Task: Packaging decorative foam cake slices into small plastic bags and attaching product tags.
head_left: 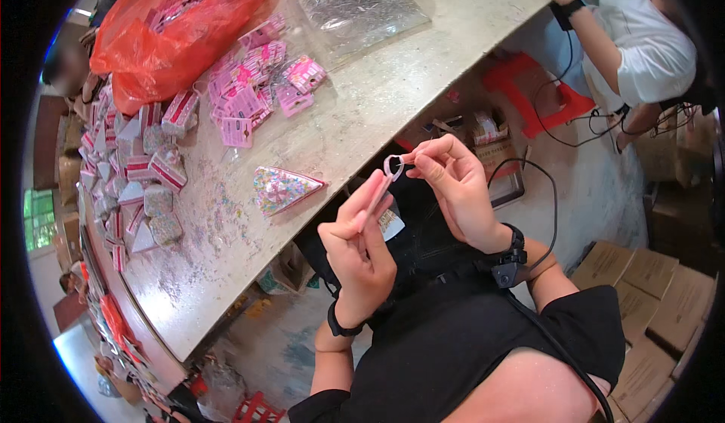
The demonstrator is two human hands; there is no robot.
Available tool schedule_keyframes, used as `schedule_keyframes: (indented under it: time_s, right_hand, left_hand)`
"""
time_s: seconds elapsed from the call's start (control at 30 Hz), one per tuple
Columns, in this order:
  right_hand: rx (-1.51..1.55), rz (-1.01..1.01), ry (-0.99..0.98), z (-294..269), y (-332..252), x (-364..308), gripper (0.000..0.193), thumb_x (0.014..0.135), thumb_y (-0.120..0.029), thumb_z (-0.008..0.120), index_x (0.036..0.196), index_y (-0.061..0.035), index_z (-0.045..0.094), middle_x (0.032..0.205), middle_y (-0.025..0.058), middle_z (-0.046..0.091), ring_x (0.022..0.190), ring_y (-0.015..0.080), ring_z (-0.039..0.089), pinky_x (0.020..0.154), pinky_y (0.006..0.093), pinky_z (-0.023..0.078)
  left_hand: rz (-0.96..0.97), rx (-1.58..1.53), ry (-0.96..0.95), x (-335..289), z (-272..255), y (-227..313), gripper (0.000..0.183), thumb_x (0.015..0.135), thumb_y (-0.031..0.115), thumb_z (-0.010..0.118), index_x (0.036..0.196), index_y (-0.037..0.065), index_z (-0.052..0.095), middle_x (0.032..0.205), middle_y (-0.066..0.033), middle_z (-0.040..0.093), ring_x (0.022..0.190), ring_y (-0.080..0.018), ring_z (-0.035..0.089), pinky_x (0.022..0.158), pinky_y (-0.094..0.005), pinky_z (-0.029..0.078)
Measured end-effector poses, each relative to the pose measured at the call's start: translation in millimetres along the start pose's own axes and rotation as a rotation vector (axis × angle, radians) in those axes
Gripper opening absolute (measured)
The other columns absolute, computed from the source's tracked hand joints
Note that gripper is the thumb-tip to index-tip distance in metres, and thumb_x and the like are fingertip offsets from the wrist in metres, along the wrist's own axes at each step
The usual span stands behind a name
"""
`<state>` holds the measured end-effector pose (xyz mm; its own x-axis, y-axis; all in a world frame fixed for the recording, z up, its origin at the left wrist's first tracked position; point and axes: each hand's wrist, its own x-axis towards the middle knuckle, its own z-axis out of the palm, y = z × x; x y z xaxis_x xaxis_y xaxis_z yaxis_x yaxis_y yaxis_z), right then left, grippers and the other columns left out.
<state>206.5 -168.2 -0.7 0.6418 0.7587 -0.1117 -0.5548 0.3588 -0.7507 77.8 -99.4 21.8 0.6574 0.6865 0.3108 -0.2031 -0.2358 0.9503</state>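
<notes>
My left hand (356, 253) pinches a pink card tag (375, 205) edge-on, just past the table's front edge. From the tag's top rises a small whitish loop (387, 169). Fingertips of my right hand (459, 189) are closed at the loop's other side; whether they grip the loop itself or a thin pin is too small to tell. On the table beyond my left hand lies a wedge-shaped cake-slice ornament (283, 191) covered in coloured sprinkles. Several pink printed tags (242, 104) are heaped farther back.
An orange plastic bag (170, 34) of pink tags sits at the back left. Cake-slice ornaments (142, 170) pile along the table's left. Thin metal pins fill a shallow clear tray (362, 11). A co-worker (642, 53) is at far right, near a red stool (529, 94); cartons (642, 294) stand right.
</notes>
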Motion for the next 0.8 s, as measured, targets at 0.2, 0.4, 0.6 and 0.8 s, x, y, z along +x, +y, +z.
schedule_keyframes:
  time_s: [0.2,0.4,0.6,0.8]
  right_hand:
    - [0.165,0.180,-0.068,5.3,13.0,7.7,0.008,0.096,-0.010,0.052,0.097,-0.0023,0.053,0.114,0.0158,0.059,0.103,0.0190,0.059,0.091,0.0323,0.048]
    - [0.402,0.382,-0.103,-7.3,23.2,4.6,0.011,0.096,-0.015,0.054,0.093,-0.0062,0.048,0.094,0.0096,0.061,0.104,0.0245,0.060,0.090,0.0360,0.048]
    - [0.344,0.478,-0.220,-10.6,13.7,1.6,0.015,0.094,-0.019,0.058,0.089,-0.0099,0.046,0.076,0.0035,0.054,0.066,0.0108,0.045,0.063,0.0269,0.034]
    - [0.100,0.604,-0.436,-10.6,4.5,9.2,0.010,0.092,-0.009,0.060,0.094,-0.0019,0.053,0.083,0.0095,0.059,0.074,0.0141,0.058,0.064,0.0243,0.045]
  left_hand:
    - [0.095,0.203,-0.088,-3.2,-8.1,-12.7,0.025,0.087,-0.011,0.049,0.104,0.001,0.035,0.121,-0.0319,0.053,0.116,-0.0406,0.055,0.093,-0.0416,0.047]
    - [0.111,0.476,-0.129,-1.4,-17.3,-10.3,0.029,0.069,-0.011,0.067,0.092,0.003,0.056,0.101,-0.0132,0.060,0.093,-0.0321,0.059,0.080,-0.0395,0.049]
    - [0.121,0.614,-0.535,10.2,-45.4,-0.7,0.025,0.066,0.002,0.074,0.088,0.005,0.064,0.088,-0.0072,0.059,0.081,-0.0248,0.058,0.067,-0.0351,0.048]
    - [0.175,0.419,-0.424,9.1,-63.7,-7.6,0.044,0.066,0.012,0.083,0.106,0.004,0.065,0.104,-0.0109,0.062,0.090,-0.0269,0.061,0.074,-0.0355,0.050]
